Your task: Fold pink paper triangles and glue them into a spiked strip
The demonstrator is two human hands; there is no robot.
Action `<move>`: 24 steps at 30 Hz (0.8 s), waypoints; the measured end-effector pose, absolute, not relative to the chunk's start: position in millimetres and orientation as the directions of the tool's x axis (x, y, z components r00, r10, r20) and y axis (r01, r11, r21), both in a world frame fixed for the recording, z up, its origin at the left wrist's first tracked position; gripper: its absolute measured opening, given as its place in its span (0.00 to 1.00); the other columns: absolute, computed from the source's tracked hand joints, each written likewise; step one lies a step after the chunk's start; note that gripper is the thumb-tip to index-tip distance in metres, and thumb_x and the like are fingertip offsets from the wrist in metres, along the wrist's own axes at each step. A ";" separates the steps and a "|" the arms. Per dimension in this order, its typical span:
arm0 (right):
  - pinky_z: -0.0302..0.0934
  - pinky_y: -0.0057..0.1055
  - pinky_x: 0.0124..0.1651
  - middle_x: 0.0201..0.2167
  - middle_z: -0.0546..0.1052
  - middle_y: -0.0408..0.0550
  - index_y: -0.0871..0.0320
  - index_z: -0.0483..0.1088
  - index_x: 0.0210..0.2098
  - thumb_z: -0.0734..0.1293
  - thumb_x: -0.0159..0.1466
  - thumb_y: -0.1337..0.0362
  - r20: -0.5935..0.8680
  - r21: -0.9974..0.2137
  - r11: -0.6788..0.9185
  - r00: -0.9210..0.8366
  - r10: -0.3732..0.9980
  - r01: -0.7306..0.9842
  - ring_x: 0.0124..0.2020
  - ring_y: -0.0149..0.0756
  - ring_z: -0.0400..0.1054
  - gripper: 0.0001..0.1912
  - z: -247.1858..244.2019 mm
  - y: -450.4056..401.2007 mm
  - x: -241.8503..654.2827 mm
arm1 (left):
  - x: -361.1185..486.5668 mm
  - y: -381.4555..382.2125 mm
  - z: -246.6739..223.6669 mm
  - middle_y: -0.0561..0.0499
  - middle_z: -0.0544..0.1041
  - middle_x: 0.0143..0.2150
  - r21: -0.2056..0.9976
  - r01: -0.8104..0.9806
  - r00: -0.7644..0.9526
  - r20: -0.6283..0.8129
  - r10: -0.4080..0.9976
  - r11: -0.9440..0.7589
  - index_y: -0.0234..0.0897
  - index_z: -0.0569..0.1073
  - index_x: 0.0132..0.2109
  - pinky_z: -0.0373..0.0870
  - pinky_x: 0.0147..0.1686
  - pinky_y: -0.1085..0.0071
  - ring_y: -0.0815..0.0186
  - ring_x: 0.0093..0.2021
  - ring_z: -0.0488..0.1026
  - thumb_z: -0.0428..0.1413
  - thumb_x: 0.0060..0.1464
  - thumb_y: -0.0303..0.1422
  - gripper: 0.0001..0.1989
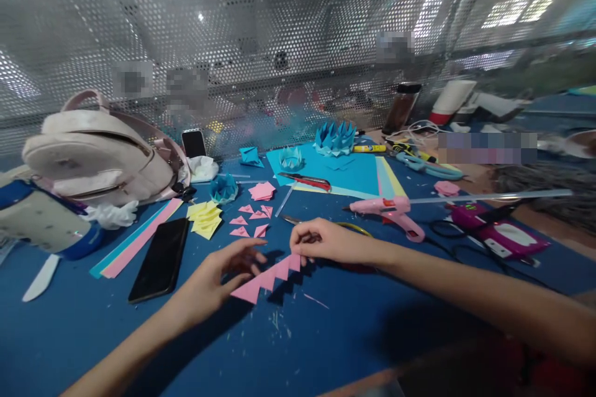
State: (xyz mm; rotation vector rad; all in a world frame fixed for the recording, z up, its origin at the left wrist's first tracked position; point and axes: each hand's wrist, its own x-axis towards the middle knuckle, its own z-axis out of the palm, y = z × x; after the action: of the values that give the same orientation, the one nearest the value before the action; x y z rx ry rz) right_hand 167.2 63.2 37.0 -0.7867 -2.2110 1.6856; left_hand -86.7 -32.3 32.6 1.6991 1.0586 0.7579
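A row of joined, folded pink paper triangles [267, 281] slants above the blue table, its shadow falling below. At the row's upper right end, my right hand [316, 240] pinches the last triangle between thumb and fingers. My left hand [229, 268] is at the lower left end, its thumb at the strip's upper edge and its curved fingers apart. Just beyond lie several loose folded pink triangles [251, 215], a stack of pink pieces [261, 191] and a pile of yellow pieces [203, 219]. Scissors [292, 220] are partly hidden behind my right hand.
A pink glue gun [391, 211] with its cord lies right, near a magenta device [500, 232]. A black phone [159, 260] and paper strips [139, 239] are left, before a backpack [102, 152]. Blue paper crowns [335, 138] and a red cutter [307, 181] stand behind.
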 end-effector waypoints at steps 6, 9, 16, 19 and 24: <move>0.56 0.20 0.28 0.24 0.74 0.43 0.62 0.71 0.29 0.69 0.60 0.60 -0.276 -0.961 -0.162 -0.812 0.514 0.224 0.24 0.24 0.63 0.10 36.8 60.3 159.7 | -67.2 -21.0 46.3 0.45 0.78 0.49 0.757 0.311 0.512 0.377 0.772 -0.575 0.41 0.77 0.51 0.66 0.52 0.63 0.59 0.51 0.73 0.57 0.56 0.24 0.17; 0.57 0.19 0.29 0.27 0.73 0.43 0.62 0.70 0.31 0.69 0.60 0.61 -0.323 -0.934 -0.304 -0.807 0.495 0.187 0.24 0.22 0.63 0.10 35.3 55.7 157.5 | -54.2 -11.2 46.2 0.46 0.81 0.36 0.841 0.243 0.405 0.366 0.838 -0.484 0.37 0.81 0.37 0.70 0.43 0.67 0.63 0.38 0.76 0.58 0.56 0.26 0.07; 0.58 0.21 0.27 0.33 0.75 0.45 0.61 0.68 0.40 0.66 0.65 0.54 -0.100 -0.994 -0.087 -0.819 0.565 0.061 0.26 0.24 0.66 0.14 29.8 54.3 158.4 | -44.1 5.1 22.4 0.48 0.79 0.26 0.993 0.070 -0.015 0.097 0.995 -0.096 0.33 0.78 0.29 0.70 0.30 0.73 0.66 0.28 0.74 0.63 0.51 0.35 0.09; 0.57 0.23 0.27 0.28 0.74 0.43 0.60 0.67 0.38 0.67 0.64 0.53 -0.089 -0.990 0.032 -0.789 0.607 0.136 0.24 0.25 0.64 0.15 26.0 57.2 155.7 | -44.7 3.6 15.0 0.46 0.80 0.27 0.998 0.050 -0.026 0.049 0.998 -0.047 0.32 0.78 0.31 0.71 0.30 0.72 0.65 0.28 0.75 0.63 0.52 0.38 0.12; 0.55 0.22 0.26 0.26 0.72 0.42 0.59 0.66 0.36 0.64 0.66 0.54 -0.077 -0.971 0.114 -0.724 0.686 0.212 0.24 0.26 0.63 0.13 22.4 64.0 154.5 | -60.7 -5.9 10.7 0.45 0.83 0.37 0.999 0.042 0.083 -0.033 0.996 0.030 0.35 0.77 0.48 0.74 0.39 0.68 0.60 0.36 0.80 0.68 0.46 0.35 0.21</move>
State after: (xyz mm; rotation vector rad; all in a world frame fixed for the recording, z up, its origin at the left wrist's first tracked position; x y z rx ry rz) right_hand 154.5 64.0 22.4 -0.8723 -2.0065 1.6418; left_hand -60.7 -5.9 10.7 1.2540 1.1915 1.1048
